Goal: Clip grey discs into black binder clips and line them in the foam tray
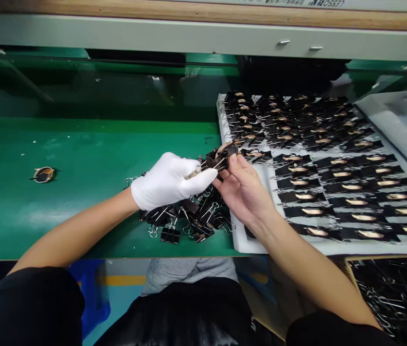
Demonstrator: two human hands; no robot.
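My left hand (pixel 172 181), in a white glove, pinches the wire handles of a black binder clip (pixel 217 159) above the table. Bare, my right hand (pixel 242 187) holds the other side of the same clip with thumb and fingers. A tan piece shows at the clip's top; its lower part is partly hidden by my fingers. Under both hands, a pile of loose black binder clips (pixel 196 218) lies on the green table (pixel 91 163). Right of my right hand, a white foam tray (pixel 271 185) bears rows of black clips with tan pieces in them.
A small round tan and black object (pixel 43 175) lies at the left of the table. An open box of black clips (pixel 398 293) stands below the table's edge at lower right. A grey shelf beam (pixel 203 38) crosses the back.
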